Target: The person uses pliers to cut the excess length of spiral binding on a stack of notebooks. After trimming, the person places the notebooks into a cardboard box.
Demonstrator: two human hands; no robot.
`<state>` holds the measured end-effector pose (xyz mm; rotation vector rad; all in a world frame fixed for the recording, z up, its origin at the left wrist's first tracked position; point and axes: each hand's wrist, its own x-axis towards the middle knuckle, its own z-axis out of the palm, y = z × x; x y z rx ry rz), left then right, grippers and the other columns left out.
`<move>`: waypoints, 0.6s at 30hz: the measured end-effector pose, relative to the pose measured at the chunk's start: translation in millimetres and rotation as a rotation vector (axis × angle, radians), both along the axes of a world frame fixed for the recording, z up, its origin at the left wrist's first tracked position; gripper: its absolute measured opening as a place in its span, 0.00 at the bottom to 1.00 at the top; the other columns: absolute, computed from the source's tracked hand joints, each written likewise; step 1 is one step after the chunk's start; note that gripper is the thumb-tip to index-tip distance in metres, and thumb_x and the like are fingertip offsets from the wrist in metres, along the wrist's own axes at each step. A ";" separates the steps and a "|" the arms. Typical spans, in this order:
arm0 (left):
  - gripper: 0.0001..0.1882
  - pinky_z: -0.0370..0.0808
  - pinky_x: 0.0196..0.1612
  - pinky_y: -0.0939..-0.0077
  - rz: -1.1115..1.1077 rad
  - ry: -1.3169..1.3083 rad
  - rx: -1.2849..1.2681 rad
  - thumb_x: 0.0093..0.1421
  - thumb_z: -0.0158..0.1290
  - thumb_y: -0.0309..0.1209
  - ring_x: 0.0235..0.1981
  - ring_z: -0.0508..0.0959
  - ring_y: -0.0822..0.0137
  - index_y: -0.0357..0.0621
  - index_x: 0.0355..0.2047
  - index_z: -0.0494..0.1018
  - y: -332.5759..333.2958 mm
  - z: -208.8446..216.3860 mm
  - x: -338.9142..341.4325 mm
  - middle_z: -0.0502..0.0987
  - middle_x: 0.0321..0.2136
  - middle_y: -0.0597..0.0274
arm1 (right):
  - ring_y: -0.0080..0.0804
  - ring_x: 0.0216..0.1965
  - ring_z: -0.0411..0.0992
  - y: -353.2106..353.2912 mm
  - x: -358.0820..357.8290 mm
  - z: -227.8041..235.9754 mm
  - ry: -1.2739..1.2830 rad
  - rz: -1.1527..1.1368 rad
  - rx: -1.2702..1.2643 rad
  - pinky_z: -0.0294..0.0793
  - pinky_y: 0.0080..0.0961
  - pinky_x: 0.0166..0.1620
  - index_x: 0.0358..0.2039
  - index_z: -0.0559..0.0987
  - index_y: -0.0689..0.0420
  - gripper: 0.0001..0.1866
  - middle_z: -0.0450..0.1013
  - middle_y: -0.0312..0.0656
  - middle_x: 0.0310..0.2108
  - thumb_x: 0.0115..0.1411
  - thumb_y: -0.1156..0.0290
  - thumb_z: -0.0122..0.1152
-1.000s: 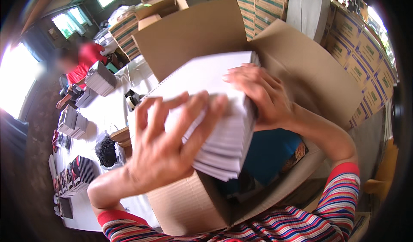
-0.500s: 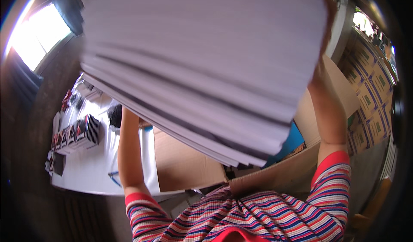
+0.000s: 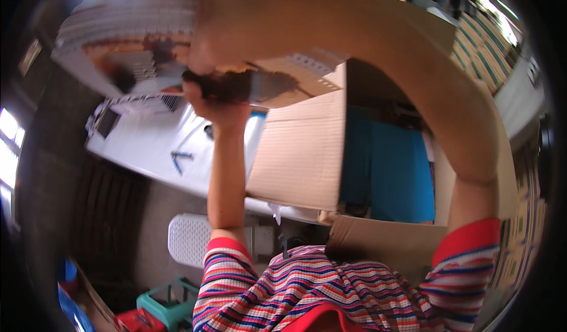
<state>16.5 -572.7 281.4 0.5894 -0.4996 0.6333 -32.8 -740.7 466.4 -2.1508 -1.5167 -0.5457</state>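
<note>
A thick stack of printed sheets is held up in the air at the upper left, its pale page edges and coloured printed face blurred by motion. My left hand is closed on its lower edge. Across the top reaches my right arm, and my right hand, smeared by motion, is closed at the stack's side with its fingers partly hidden. Below and to the right stands an open cardboard box, with blue flat pieces inside. Its left flap is folded outward, below the stack.
A white table bears a blue-handled tool and grey-edged stacks. On the floor are a white stool and a green stool. Stacked cartons stand at the right.
The stack has swung left and turned, so its printed face now shows. My right arm has come across to the left, and more of the box's inside is visible.
</note>
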 end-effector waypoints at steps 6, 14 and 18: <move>0.24 0.69 0.49 0.68 -0.238 0.016 -0.169 0.59 0.46 0.54 0.45 0.72 0.67 0.52 0.47 0.70 6.0 -6.4 -17.9 0.74 0.43 0.67 | 0.40 0.34 0.72 82.1 10.0 -1.1 0.460 -0.064 -0.183 0.72 0.39 0.37 0.36 0.75 0.62 0.17 0.73 0.50 0.32 0.49 0.64 0.56; 0.27 0.68 0.54 0.62 -0.285 0.307 -0.285 0.61 0.45 0.46 0.51 0.70 0.61 0.46 0.56 0.60 151.1 -93.3 -32.8 0.69 0.51 0.59 | 0.32 0.41 0.68 228.4 131.5 -99.5 1.101 -0.168 -0.140 0.69 0.42 0.41 0.43 0.74 0.57 0.18 0.70 0.43 0.37 0.59 0.58 0.52; 0.27 0.70 0.52 0.65 -0.241 0.450 -0.249 0.60 0.48 0.44 0.48 0.72 0.62 0.42 0.55 0.61 217.3 -122.8 -37.4 0.71 0.49 0.57 | 0.25 0.31 0.74 283.7 161.5 -153.8 1.336 -0.170 0.108 0.74 0.29 0.37 0.40 0.77 0.60 0.17 0.76 0.40 0.31 0.49 0.72 0.68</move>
